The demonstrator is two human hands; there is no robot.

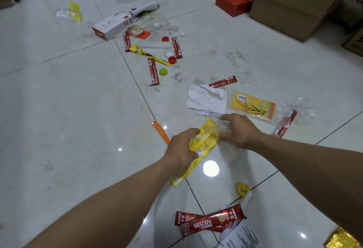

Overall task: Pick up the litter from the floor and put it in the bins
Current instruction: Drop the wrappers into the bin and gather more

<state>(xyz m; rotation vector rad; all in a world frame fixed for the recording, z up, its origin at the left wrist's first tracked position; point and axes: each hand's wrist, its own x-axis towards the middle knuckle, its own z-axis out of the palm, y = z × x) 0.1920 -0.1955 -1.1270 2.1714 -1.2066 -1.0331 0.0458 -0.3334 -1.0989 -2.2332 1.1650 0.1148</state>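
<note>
Yellow wrapper [204, 143] gripped in my left hand [181, 147], right hand [241, 129] pinching clear plastic [222, 124] at its far end; the slippery film could slide free.

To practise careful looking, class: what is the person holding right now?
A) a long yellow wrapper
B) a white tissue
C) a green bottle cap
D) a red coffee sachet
A: the left grip and the right grip both hold the long yellow wrapper, fingers curled round it.
</note>
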